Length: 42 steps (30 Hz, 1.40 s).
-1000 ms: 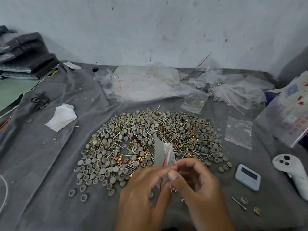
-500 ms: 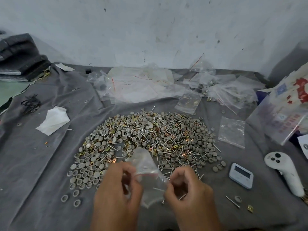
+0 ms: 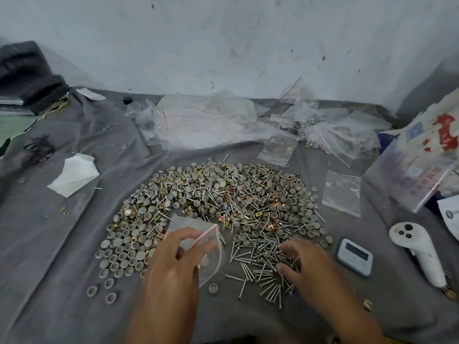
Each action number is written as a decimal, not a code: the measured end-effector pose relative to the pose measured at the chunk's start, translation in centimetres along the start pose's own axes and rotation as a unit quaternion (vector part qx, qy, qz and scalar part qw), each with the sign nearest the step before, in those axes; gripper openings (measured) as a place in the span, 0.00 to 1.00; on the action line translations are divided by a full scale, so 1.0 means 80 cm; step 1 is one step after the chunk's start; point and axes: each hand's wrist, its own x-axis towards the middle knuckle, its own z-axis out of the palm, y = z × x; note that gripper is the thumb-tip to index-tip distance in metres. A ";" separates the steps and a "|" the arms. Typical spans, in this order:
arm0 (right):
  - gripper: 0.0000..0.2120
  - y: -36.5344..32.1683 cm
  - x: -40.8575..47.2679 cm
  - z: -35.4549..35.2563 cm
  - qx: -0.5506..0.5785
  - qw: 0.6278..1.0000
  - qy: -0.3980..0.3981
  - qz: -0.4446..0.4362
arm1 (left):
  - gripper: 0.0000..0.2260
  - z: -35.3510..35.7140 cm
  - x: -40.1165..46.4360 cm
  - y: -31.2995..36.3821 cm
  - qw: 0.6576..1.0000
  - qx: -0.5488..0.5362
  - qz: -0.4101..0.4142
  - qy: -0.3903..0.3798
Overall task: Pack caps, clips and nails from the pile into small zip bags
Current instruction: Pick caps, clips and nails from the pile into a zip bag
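Note:
A wide pile (image 3: pixel 213 199) of grey caps, brass clips and steel nails covers the middle of the grey cloth. My left hand (image 3: pixel 173 259) holds a small clear zip bag (image 3: pixel 198 234) with a red seal line, its mouth held open just in front of the pile. My right hand (image 3: pixel 305 264) rests on a loose heap of nails (image 3: pixel 260 266) at the pile's near right, fingers curled into the nails. Whether it grips any cannot be told.
Empty zip bags (image 3: pixel 206 120) lie heaped at the back by the wall, one more bag (image 3: pixel 342 192) to the right. A small white timer (image 3: pixel 355 259) and a white controller (image 3: pixel 417 249) lie at the right. A white tissue (image 3: pixel 74 175) is at the left.
Both hands held the bag together; now the left hand alone holds it open. My right hand has let go and moved right onto the nails.

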 end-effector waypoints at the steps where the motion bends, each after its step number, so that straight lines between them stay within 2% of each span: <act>1: 0.16 0.002 0.006 0.008 -0.007 1.000 -0.009 -0.007 | 0.26 0.001 0.001 0.000 1.000 -0.011 -0.004 -0.012; 4: 0.17 0.002 0.019 0.025 -0.006 0.999 0.012 -0.038 | 0.20 0.001 0.007 0.000 0.998 -0.051 -0.025 -0.041; 6: 0.17 0.002 0.023 0.033 0.006 0.998 0.008 -0.063 | 0.22 0.003 0.009 0.000 0.995 -0.068 -0.039 -0.065; 9: 0.10 -0.003 0.029 0.035 -0.003 0.996 0.007 -0.091 | 0.26 0.007 0.010 0.000 0.991 -0.074 -0.042 -0.102; 15: 0.04 -0.003 0.038 0.027 0.003 0.993 0.010 -0.117 | 0.28 0.010 0.013 -0.003 0.987 -0.084 -0.061 -0.123; 20: 0.09 -0.003 0.042 0.004 0.157 0.984 0.040 -0.077 | 0.28 0.010 0.014 -0.007 0.984 -0.099 -0.065 -0.133; 23: 0.06 -0.004 0.043 -0.014 0.260 0.963 0.044 -0.047 | 0.31 0.010 0.016 -0.005 0.984 -0.094 -0.072 -0.137; 25: 0.05 -0.013 0.040 -0.027 0.389 0.921 0.024 -0.025 | 0.34 0.010 0.018 -0.002 0.984 -0.086 -0.076 -0.135; 26: 0.05 -0.020 0.037 -0.033 0.463 0.886 0.014 -0.017 | 0.35 0.010 0.019 0.000 0.984 -0.081 -0.079 -0.138; 28: 0.06 -0.035 0.028 -0.044 0.606 0.795 -0.026 -0.018 | 0.33 0.010 0.021 0.006 0.982 -0.072 -0.088 -0.148; 30: 0.04 -0.050 0.016 -0.054 0.685 0.720 -0.091 -0.059 | 0.31 0.010 0.023 0.014 0.981 -0.072 -0.094 -0.155; 32: 0.09 -0.065 0.006 -0.061 0.689 0.701 -0.144 -0.112 | 0.30 0.011 0.023 0.022 0.981 -0.072 -0.092 -0.157; 33: 0.09 -0.072 0.002 -0.062 0.672 0.712 -0.156 -0.132 | 0.30 0.012 0.023 0.025 0.981 -0.075 -0.090 -0.158; 35: 0.05 -0.083 -0.005 -0.062 0.607 0.764 -0.147 -0.163 | 0.31 0.013 0.024 0.029 0.981 -0.080 -0.084 -0.157; 37: 0.04 -0.091 -0.010 -0.059 0.522 0.826 -0.106 -0.185 | 0.31 0.013 0.024 0.029 0.982 -0.082 -0.076 -0.154; 39: 0.05 -0.094 -0.013 -0.056 0.444 0.872 -0.065 -0.198 | 0.31 0.013 0.024 0.027 0.982 -0.081 -0.076 -0.152; 42: 0.08 -0.094 -0.015 -0.058 0.389 0.900 -0.006 -0.198 | 0.32 0.014 0.023 0.022 0.983 -0.077 -0.081 -0.147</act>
